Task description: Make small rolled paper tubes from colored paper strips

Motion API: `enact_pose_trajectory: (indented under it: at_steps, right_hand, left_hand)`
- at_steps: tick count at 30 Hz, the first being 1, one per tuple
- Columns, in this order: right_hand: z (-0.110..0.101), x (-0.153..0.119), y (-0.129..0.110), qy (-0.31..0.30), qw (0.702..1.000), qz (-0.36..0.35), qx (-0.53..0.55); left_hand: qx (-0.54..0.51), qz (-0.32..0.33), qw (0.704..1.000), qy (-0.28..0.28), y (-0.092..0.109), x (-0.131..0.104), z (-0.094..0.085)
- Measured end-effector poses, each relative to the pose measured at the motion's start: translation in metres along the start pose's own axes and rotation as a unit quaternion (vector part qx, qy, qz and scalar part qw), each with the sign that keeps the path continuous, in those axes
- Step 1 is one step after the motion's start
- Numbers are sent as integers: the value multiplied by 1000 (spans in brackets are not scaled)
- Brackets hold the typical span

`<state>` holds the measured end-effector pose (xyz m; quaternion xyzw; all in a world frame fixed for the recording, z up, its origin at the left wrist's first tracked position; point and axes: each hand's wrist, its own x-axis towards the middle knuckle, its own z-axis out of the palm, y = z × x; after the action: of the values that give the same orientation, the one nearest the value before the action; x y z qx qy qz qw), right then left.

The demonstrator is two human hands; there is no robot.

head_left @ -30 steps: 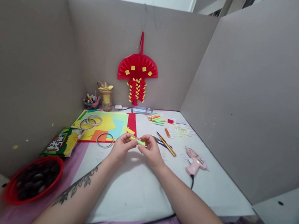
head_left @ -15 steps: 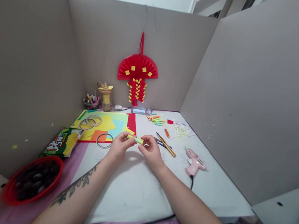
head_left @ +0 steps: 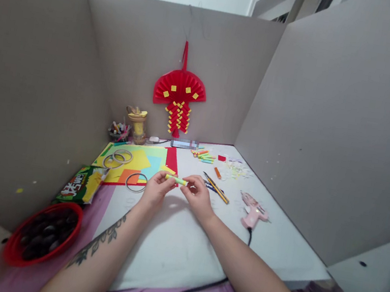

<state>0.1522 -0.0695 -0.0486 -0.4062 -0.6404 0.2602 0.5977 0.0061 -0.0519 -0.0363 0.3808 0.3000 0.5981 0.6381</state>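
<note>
Between my two hands, above the white table, is a small green paper roll (head_left: 177, 180) with yellow ends. My left hand (head_left: 157, 187) pinches its left end with thumb and fingers. The right end is gripped by the fingertips of my right hand (head_left: 198, 195). Just behind the roll lies a yellow paper strip (head_left: 167, 170) on the sheets. Right of my right hand lie a yellow pencil (head_left: 218, 190) and a dark-handled tool (head_left: 211, 186), partly hidden.
Coloured paper sheets (head_left: 155, 158) and tape rings (head_left: 136, 182) lie to the left. Several finished rolls (head_left: 204, 155) and paper scraps (head_left: 238, 169) are farther back. A pink glue gun (head_left: 254, 213) lies right, a red bowl (head_left: 79, 226) at front left. A red fan ornament (head_left: 181, 89) hangs behind.
Both hands stay almost in place around the roll, with only a very slight shift. The roll now looks a little more level. Nothing else on the table has visibly moved.
</note>
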Motion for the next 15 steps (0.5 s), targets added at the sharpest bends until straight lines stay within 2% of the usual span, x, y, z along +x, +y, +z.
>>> enact_pose_trajectory:
  at_steps: [15]
  right_hand:
    - [0,0,4,59,998,20,-27]
  left_hand:
    - [25,19,999,13,-2,-2,3]
